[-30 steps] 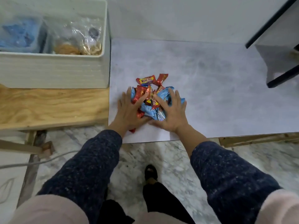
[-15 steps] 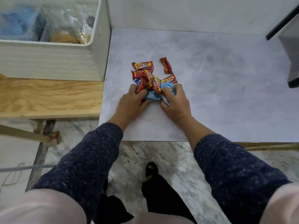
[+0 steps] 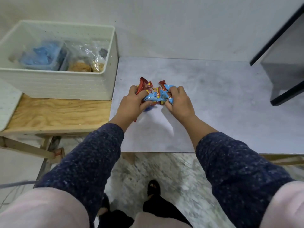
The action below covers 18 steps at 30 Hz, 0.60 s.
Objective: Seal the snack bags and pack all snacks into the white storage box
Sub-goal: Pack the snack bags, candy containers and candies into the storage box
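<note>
— Right of the white storage box [image 3: 65,86], on the grey mat [image 3: 213,99], what are you getting?

— I see both hands bunched round the candy wrappers [image 3: 155,94]. Left hand [image 3: 131,104] is curled tight on the red ones, right hand [image 3: 180,102] is clamped on the blue ones. Half a second ago the sweets lay spread flat on the mat with one red piece loose beyond the fingers; now that piece is gathered in and the whole bundle looks raised off the surface.

— And the box itself?

— Half a second back I only had its near corner; now I see nearly all of it, sitting on the wooden board [image 3: 62,112], touching the mat's edge. Inside it I make out a clear tub of blue sweets [image 3: 41,55] and, on the side nearer the hands, clear snack bags [image 3: 88,60].
</note>
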Each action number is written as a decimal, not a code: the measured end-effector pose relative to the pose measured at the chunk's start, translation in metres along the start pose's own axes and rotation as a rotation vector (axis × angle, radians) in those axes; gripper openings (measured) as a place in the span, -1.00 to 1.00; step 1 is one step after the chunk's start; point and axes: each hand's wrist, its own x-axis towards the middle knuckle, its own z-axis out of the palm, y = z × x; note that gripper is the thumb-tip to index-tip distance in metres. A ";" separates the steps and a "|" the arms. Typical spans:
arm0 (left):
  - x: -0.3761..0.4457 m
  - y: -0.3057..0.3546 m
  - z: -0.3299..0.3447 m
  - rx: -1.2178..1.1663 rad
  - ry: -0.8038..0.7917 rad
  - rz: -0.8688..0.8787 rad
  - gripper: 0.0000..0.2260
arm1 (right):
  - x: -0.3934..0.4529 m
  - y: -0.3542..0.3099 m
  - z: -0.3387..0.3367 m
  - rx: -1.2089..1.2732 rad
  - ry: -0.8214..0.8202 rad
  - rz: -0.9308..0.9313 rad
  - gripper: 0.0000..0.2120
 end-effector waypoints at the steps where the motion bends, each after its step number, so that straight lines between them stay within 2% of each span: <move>1: 0.005 0.003 -0.011 -0.003 0.024 0.017 -0.68 | 0.005 -0.007 -0.010 -0.001 0.009 -0.010 -0.61; 7: 0.034 -0.007 -0.091 0.005 0.184 0.066 -0.74 | 0.046 -0.068 -0.054 -0.008 0.105 -0.097 -0.66; 13: 0.053 -0.063 -0.163 0.053 0.306 0.026 -0.71 | 0.090 -0.157 -0.056 0.012 0.174 -0.236 -0.69; 18: 0.065 -0.136 -0.200 0.061 0.245 -0.027 -0.72 | 0.122 -0.230 -0.024 0.049 0.139 -0.253 -0.68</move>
